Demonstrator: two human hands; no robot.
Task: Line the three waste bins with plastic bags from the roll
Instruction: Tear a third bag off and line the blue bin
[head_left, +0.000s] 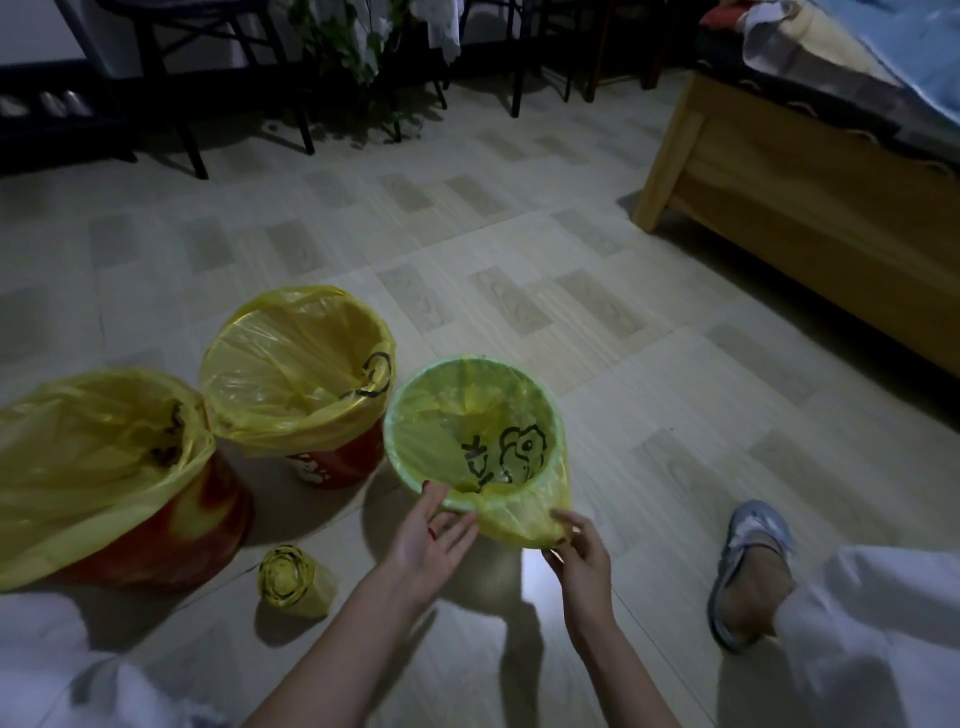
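On the floor (519, 249) stand three bagged bins. The right hand (579, 551) pinches the green bin's bag (511, 525); the left hand (431, 535) is spread wide.

The floor (519, 270) has pale tiles with little wood-look blocks in them. The room is dim, and a bright spot of light falls on the tiles near the bottom. A wooden bed (789, 208) stands on the right with blue and cream covers (852, 47) on top. At the back are dark chair legs (192, 140) and a leafy green plant (353, 47).
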